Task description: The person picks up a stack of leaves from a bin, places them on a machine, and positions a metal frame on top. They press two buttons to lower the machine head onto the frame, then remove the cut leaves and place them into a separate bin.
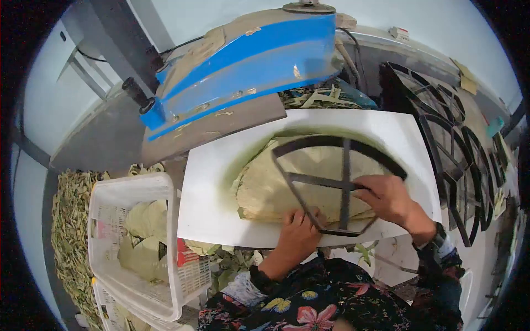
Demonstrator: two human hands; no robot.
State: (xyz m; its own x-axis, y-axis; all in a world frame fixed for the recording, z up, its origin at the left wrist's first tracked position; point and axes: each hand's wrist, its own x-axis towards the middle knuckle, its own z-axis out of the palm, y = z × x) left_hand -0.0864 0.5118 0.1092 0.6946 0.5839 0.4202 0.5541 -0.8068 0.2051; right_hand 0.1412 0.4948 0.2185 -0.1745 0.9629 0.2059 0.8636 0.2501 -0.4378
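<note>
My right hand (389, 201) is closed on the crossbar of a black metal fan-shaped cutting die (346, 207). The die is an open frame with a curved far edge and bars crossing inside it. It overlaps a thick stack of pale green dried leaves (256, 187) on a white board (207, 187). My left hand (298, 236) is at the near edge of the stack, its fingers bent over the leaves. The die's lower left corner comes right by these fingers. A green stain rings the stack on the board.
Behind the board stands a blue press (248, 60) with black-handled grips on its left. A white plastic basket (172, 243) holding cut leaf pieces is at left, beside a heap of leaf scraps (69, 220). More black dies (448, 149) lean at right.
</note>
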